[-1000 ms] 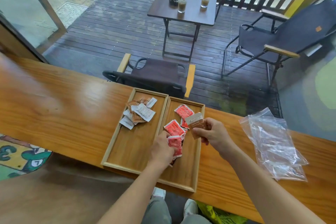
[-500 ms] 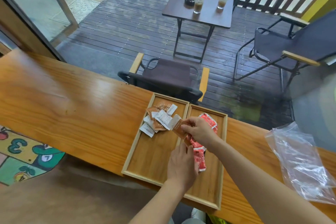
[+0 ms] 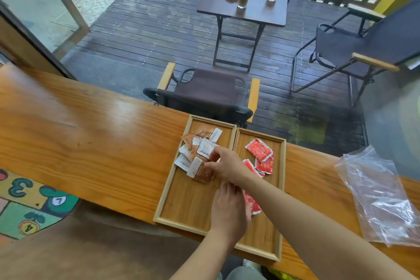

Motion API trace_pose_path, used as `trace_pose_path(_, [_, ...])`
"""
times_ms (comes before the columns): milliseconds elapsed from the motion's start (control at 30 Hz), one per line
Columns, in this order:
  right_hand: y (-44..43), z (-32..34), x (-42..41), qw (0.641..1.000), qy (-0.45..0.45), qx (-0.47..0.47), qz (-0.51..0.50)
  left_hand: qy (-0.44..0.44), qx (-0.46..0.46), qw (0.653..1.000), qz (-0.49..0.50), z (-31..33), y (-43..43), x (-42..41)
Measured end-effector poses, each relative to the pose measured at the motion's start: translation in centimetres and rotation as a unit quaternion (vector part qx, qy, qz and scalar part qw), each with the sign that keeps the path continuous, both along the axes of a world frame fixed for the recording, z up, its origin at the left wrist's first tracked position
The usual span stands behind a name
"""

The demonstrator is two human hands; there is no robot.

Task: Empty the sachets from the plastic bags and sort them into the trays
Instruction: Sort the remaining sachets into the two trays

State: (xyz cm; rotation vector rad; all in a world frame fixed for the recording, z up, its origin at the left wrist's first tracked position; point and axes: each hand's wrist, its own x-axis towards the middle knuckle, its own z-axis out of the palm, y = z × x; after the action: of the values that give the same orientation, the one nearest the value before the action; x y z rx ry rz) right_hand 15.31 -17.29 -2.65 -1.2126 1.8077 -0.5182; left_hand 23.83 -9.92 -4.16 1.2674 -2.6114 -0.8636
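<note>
Over the left tray (image 3: 169, 185), the right hand (image 3: 227, 166) pinches a brown sachet (image 3: 201, 169) onto the brown pile; the left hand (image 3: 229, 210) grips a red sachet (image 3: 252, 204) over the right tray (image 3: 280, 200). Sorting step; next, probably release. Bags (image 3: 377, 195) lie right of the trays.

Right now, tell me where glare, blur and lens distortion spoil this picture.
Head view: a bright sheen washes out the wood grain on the counter left of the trays; wide-angle bending curves the counter's edge and tilts the deck chairs; the plastic bags glint and look smeared; the brown sachets show soft, unreadable print.
</note>
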Motion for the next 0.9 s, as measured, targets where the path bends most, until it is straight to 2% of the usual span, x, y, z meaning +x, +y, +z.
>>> trace_pose_path(200, [2.1, 1.3, -2.7, 0.999, 0.017, -0.035, -0.028, -0.032, 0.002, 0.999, 0.011, 0.7, -0.3, -0.7])
trace_pose_path(300, [4.3, 2.2, -5.5, 0.997, 0.015, -0.046, -0.067, -0.061, -0.043, 0.997, 0.016, 1.7, -0.1, -1.5])
trace_pose_path(367, [6.2, 2.9, -7.7, 0.994, 0.01, -0.048, -0.096, -0.037, -0.079, 0.996, 0.009, 2.2, 0.2, -2.5])
trace_pose_path(500, [10.9, 3.7, -12.5, 0.984, 0.027, -0.053, -0.166, -0.005, -0.078, 0.996, -0.049, 2.5, 1.6, -5.8])
trace_pose_path(600, [14.9, 3.9, -15.9, 0.97, 0.054, -0.055, -0.231, -0.024, -0.05, 0.991, -0.123, 1.8, 3.4, -8.6])
trace_pose_path(733, [20.4, 3.5, -20.2, 0.946, 0.08, -0.044, -0.312, -0.059, -0.066, 0.975, -0.203, 0.2, 6.0, -11.7])
trace_pose_path(900, [26.3, 2.8, -25.3, 0.902, 0.093, -0.036, -0.419, -0.112, -0.077, 0.969, -0.204, -2.4, 8.3, -14.3])
